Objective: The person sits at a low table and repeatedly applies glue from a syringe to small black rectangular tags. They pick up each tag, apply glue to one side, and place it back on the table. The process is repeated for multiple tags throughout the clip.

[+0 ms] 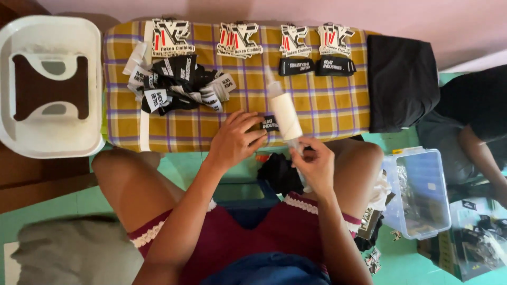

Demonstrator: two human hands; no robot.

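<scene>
I count four stacks of die-cut card tags along the far edge of my tabletop (327, 113): one (171, 37), a second (240, 39), a third (294, 40), a fourth (334, 38). Below the last two lie two black woven labels, (297, 66) and (335, 66). One loose heap of labels (179, 84), too tangled to count. One white tube (284, 113). One folded black cloth (401, 82). One white stool (50, 87). One clear plastic box (420, 192).

On my checked yellow worktop (327, 108) lie a heap of black labels (177, 84), four stacks of card tags (248, 39) and a folded black cloth (401, 82).
</scene>
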